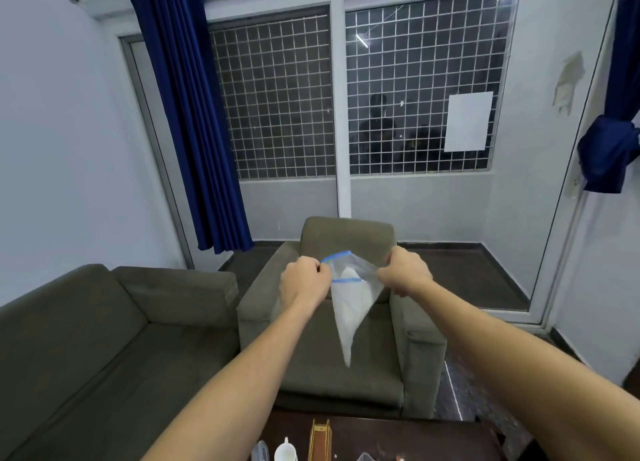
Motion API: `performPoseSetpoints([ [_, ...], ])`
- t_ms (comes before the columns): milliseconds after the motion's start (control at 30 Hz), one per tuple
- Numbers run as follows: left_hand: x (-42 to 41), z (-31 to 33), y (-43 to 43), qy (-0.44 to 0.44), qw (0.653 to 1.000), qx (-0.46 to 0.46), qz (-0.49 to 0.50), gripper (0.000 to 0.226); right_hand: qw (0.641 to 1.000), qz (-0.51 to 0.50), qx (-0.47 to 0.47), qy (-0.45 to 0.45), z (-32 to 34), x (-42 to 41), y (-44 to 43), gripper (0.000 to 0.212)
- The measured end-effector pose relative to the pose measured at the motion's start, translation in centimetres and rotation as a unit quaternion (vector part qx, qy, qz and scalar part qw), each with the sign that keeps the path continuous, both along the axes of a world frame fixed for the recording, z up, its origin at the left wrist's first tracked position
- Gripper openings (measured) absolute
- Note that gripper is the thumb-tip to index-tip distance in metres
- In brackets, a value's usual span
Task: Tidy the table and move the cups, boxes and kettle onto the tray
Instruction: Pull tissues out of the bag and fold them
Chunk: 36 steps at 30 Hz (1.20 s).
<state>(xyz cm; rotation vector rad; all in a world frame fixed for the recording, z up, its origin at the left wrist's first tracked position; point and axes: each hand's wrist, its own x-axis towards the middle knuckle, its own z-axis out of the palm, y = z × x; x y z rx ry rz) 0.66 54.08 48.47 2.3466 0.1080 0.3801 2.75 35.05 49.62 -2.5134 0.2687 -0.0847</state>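
Note:
Both my hands hold a clear plastic zip bag (349,304) with a blue seal strip up in the air, in front of the armchair. My left hand (303,282) pinches the bag's left top edge and my right hand (405,273) pinches its right top edge, so the mouth is pulled apart. White contents hang in the bag's pointed lower corner. At the bottom edge of the view, on the dark table (398,440), stand a white cup (285,452) and a wooden-framed tray edge (319,441). No kettle or boxes are in view.
A grey-brown armchair (346,374) stands right behind the table, and a matching sofa (104,339) fills the left. Blue curtains (194,131) hang beside a grilled window (415,89). A clear container (259,453) shows partly beside the cup.

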Motion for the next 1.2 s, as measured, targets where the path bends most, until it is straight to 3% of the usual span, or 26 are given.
performPoseSetpoints([
  [133,-0.4,-0.1,0.8,0.01,0.999,0.036,0.012,0.033,1.0,-0.01,-0.026,0.006,-0.7,-0.6,-1.4,0.03],
  [267,-0.7,-0.1,-0.4,0.0,0.999,0.04,0.005,0.032,0.994,0.038,-0.065,-0.075,-0.5,-1.3,0.2,0.024],
  [400,-0.9,-0.2,-1.7,-0.024,0.997,0.08,-0.002,0.03,0.989,0.071,-0.027,-0.128,0.3,-1.9,3.2,0.016],
  [667,-1.4,-0.3,-2.4,-0.056,0.992,0.11,-0.008,0.029,0.987,0.03,0.123,0.098,0.7,-1.4,4.5,0.01],
  [733,-1.5,-0.6,-2.5,-0.074,0.99,0.117,-0.01,0.034,0.977,0.015,0.164,0.135,0.1,-1.6,4.2,0.025],
  [867,-1.8,-0.3,-3.0,-0.103,0.984,0.143,-0.038,0.033,0.961,-0.023,0.227,0.158,-0.8,-1.8,4.1,0.033],
  [967,-1.8,-0.2,-3.3,-0.116,0.977,0.162,-0.072,0.029,0.953,-0.031,0.255,0.162,-1.0,-2.2,4.1,0.015],
  [1200,-0.5,-0.4,-2.5,-0.121,0.968,0.144,-0.168,0.031,0.929,-0.055,0.311,0.195,-1.6,-2.3,4.0,0.028],
])
